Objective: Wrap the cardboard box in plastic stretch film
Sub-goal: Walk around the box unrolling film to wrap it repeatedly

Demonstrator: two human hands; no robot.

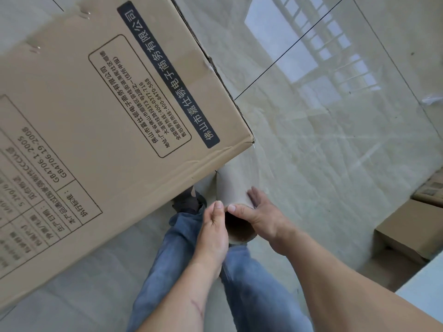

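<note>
**A:** Head view, the only view. Large brown corrugated cardboard box [91, 130], printed with black text panels, fills the upper left; its near lower corner sits just above the brown cardboard tube of the stretch-film roll [236, 207]. Where do the hands lie?

**B:** Left hand [213, 232] holds the tube's open near end from the left, thumb pressed on the rim, fingers behind it and hidden. Right hand [260, 215] grips from the right, thumb over the rim, fingers curled round the far side. Both are closed on the roll.

**A:** And the clear plastic film [335, 144] itself?

**B:** Faint streaks and wrinkles show across the pale glossy tiled floor [359, 32] to the right, which suggests a stretched sheet; where it joins the box cannot be told.

**A:** Hazards from here?

**B:** Judged likely: the sharp box corner may puncture or tear taut film drawn across it. Thumbs braking the rim may rub as the tube spins. Uneven tension could rope the film into a narrow band. The foot in a dark shoe [189, 200], below the blue denim trouser legs [167, 259], stands beside the box edge, and the smaller brown cartons [407, 231] at right lie near the walking path; either invites a trip on a glossy floor.
</note>
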